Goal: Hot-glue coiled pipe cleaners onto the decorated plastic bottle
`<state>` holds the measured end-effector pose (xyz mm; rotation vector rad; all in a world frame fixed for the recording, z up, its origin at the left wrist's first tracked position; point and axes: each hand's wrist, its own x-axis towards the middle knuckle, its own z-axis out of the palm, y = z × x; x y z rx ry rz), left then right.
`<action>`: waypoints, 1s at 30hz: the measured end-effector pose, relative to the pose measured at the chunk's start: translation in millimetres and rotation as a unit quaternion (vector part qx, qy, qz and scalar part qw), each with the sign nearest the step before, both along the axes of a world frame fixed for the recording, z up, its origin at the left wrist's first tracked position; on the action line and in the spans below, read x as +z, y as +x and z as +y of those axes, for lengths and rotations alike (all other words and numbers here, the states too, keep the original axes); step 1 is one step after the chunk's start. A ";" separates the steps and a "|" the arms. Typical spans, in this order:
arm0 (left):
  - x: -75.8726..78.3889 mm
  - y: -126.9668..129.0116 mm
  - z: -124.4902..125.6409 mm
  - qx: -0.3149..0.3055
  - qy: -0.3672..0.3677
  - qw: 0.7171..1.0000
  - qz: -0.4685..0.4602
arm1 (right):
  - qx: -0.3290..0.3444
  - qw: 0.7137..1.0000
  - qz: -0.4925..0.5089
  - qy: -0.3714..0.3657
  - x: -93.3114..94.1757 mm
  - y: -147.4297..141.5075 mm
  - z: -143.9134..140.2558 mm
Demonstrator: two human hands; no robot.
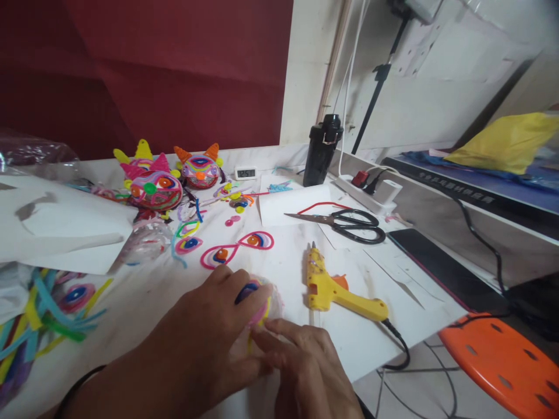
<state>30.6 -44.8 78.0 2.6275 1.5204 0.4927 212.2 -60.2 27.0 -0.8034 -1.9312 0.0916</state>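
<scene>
Both hands meet over a rounded, see-through craft piece that carries coiled pink, yellow and dark blue pipe cleaners. My left hand is closed over its near left side. My right hand presses bent fingertips against its lower right edge, and whatever lies under them is hidden. Just beyond the hands is a pair of pink-rimmed pipe-cleaner eyes with orange and blue centres. A yellow hot glue gun lies to the right, its nozzle pointing away from me.
Black-handled scissors rest on white paper. Behind stand a black bottle, a small clock and finished pipe-cleaner animal heads. Loose pipe cleaners lie left. A power strip, phone and orange stool are right.
</scene>
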 end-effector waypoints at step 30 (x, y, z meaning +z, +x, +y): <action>10.4 -7.5 -4.7 -0.034 -0.007 0.999 0.007 | 0.090 0.980 -0.118 -0.130 32.4 20.6 51.1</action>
